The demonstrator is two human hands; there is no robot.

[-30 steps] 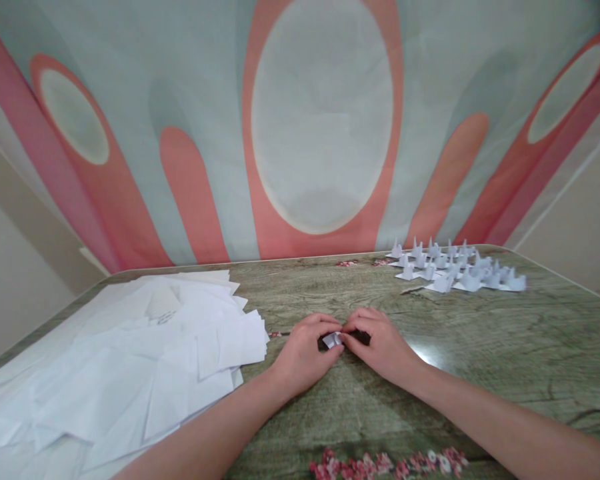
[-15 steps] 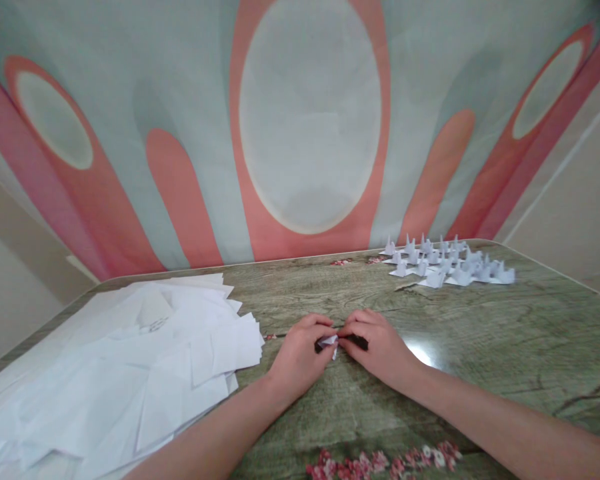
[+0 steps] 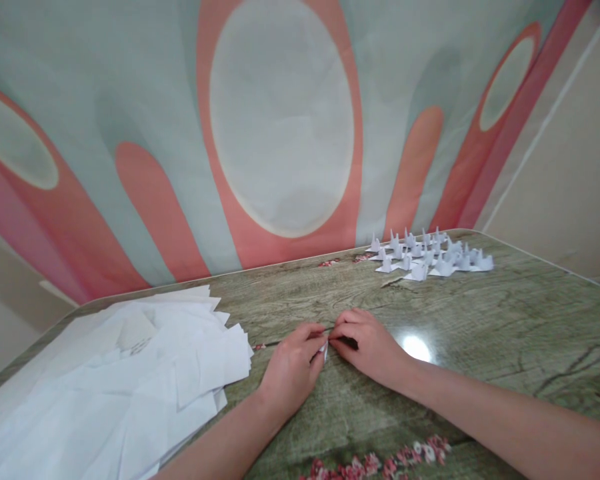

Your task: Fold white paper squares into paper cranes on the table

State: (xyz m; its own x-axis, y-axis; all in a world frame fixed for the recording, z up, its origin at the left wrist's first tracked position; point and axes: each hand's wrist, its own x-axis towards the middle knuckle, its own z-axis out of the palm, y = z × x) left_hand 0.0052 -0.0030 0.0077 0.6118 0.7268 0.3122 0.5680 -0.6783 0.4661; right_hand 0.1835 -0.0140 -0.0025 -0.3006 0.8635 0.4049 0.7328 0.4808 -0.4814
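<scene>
Blocked along the left by a heap of white paper (image 3: 125,380), and at the far right by close-set, upright paper figures (image 3: 445,268). Closed off behind by the patterned backdrop (image 3: 280,120). Narrowed at centre by left hand (image 3: 293,357) and right hand (image 3: 365,340), close together at a small paper piece (image 3: 325,349). Passable over the table (image 3: 285,287) beyond them, between heap and figures, and widely between figures and right forearm (image 3: 500,407).

Closed up the gap between thumb and fingers of the left hand (image 3: 293,360), now hiding the paper (image 3: 325,350) but for a sliver. Turned the view rightward, slanting the table (image 3: 290,287) more.
</scene>
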